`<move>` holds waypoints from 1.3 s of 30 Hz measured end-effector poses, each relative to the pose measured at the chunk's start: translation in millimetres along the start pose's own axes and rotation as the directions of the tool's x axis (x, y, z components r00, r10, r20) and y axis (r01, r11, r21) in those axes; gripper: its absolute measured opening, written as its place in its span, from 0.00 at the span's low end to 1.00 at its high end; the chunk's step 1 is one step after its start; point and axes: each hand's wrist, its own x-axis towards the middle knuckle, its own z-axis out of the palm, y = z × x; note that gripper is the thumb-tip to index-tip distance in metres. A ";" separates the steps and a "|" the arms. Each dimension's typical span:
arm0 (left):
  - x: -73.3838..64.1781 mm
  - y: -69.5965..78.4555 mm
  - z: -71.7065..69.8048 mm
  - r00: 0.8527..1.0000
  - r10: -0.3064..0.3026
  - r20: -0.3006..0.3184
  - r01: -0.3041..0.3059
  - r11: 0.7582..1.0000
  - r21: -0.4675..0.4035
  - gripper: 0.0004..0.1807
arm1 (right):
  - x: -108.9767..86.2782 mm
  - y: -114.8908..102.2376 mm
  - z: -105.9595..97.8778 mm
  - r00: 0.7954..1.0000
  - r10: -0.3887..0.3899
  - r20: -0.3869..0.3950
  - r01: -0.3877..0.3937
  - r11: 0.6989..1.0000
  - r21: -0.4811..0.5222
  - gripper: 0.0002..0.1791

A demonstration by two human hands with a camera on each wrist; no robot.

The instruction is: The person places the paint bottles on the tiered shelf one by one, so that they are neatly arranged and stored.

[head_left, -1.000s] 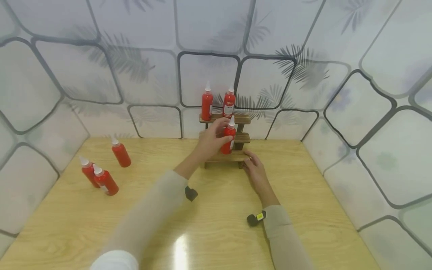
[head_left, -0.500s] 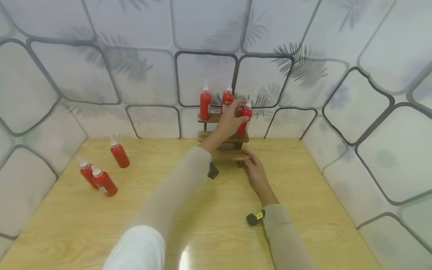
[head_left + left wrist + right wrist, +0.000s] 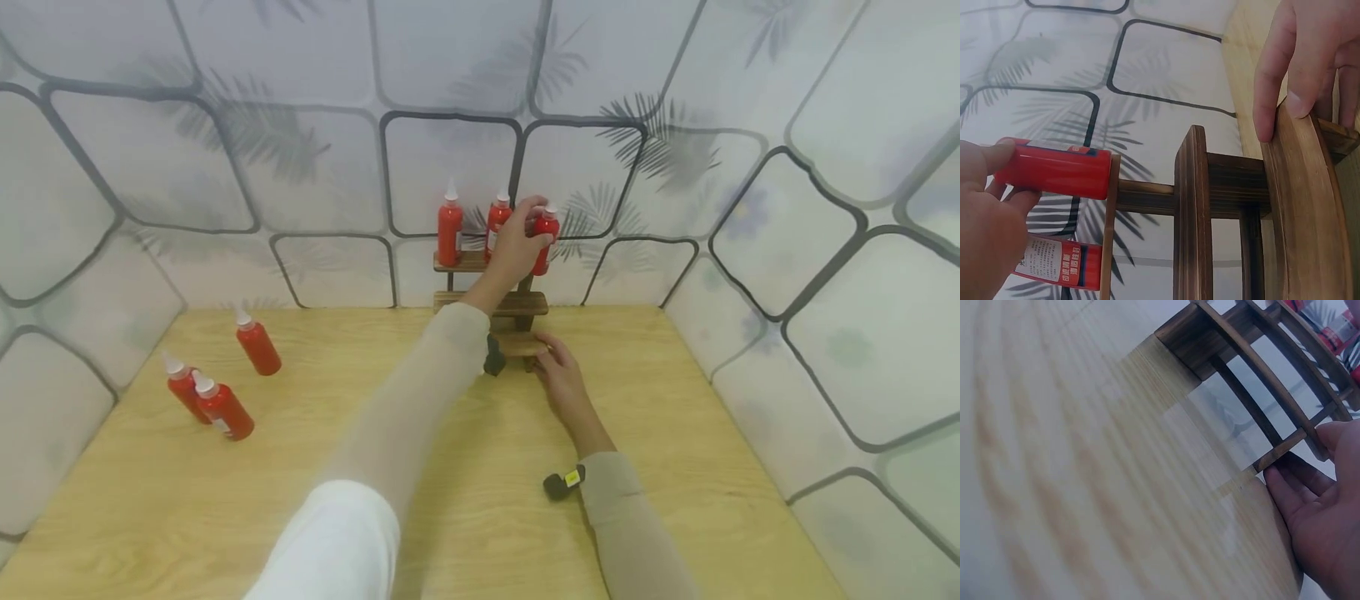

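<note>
A three-step wooden display stand (image 3: 491, 302) stands against the back wall. My left hand (image 3: 517, 243) grips a red squeeze bottle (image 3: 544, 229) with a white nozzle, upright at the right end of the top step. In the left wrist view, the base of that bottle (image 3: 1060, 170) is right at the step. Two similar bottles occupy the same step: one at the left end (image 3: 450, 233), and a middle one (image 3: 496, 223) partly covered by my left hand. My right hand (image 3: 564, 379) pinches the right end of the lowest step (image 3: 1272, 394).
On the left of the wooden table (image 3: 450, 500) stand three more red bottles: one farther back (image 3: 258, 347), and a front one (image 3: 227, 412) that overlaps another (image 3: 183, 387). Patterned walls (image 3: 322, 192) close off the back and both sides.
My left hand has carried its bottle up and to the right, from before the lower steps to the top step's right end. The right hand keeps its grip on the stand.
</note>
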 end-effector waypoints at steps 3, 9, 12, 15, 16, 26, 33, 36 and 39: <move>3.9 -1.7 1.6 1.000 -0.008 -0.014 0.008 1.000 0.001 0.29 | -0.8 -0.8 1.0 1.000 -0.003 -0.011 0.003 1.000 -0.001 0.25; 7.8 -2.8 3.3 0.999 -0.020 -0.030 0.022 0.997 0.072 0.31 | -1.0 -2.1 3.5 1.000 -0.015 -0.022 0.015 1.000 0.004 0.24; 9.6 -2.2 3.4 0.999 -0.029 -0.042 0.033 0.994 0.105 0.31 | -0.5 -1.8 5.2 0.999 -0.019 -0.026 0.019 1.000 0.009 0.24; 10.5 -0.7 3.2 0.998 -0.042 -0.052 0.048 0.991 0.125 0.31 | 0.6 -0.3 6.1 0.999 -0.015 -0.028 0.016 0.999 0.032 0.24; 10.7 -0.5 3.2 0.997 -0.047 -0.054 0.054 0.991 0.125 0.31 | 1.1 0.3 6.3 1.000 -0.018 -0.026 0.019 0.999 0.040 0.24; 13.9 6.4 2.9 0.997 -0.047 -0.064 0.058 0.982 0.181 0.32 | 0.1 -0.2 3.7 0.999 -0.033 -0.017 0.033 0.999 0.007 0.24; 8.5 18.1 -3.8 0.998 -0.013 -0.059 0.024 0.982 0.187 0.32 | -1.5 -2.3 5.5 0.999 -0.031 -0.014 0.030 1.000 -0.008 0.24; 3.7 22.3 -7.3 0.998 0.007 -0.063 0.004 0.985 0.173 0.32 | -1.7 -2.7 6.3 0.999 -0.028 -0.019 0.028 1.000 -0.009 0.23; -4.4 25.2 -12.3 0.998 0.020 -0.055 -0.012 0.989 0.148 0.31 | -1.6 -2.8 7.2 1.000 -0.022 -0.020 0.022 1.000 0.006 0.23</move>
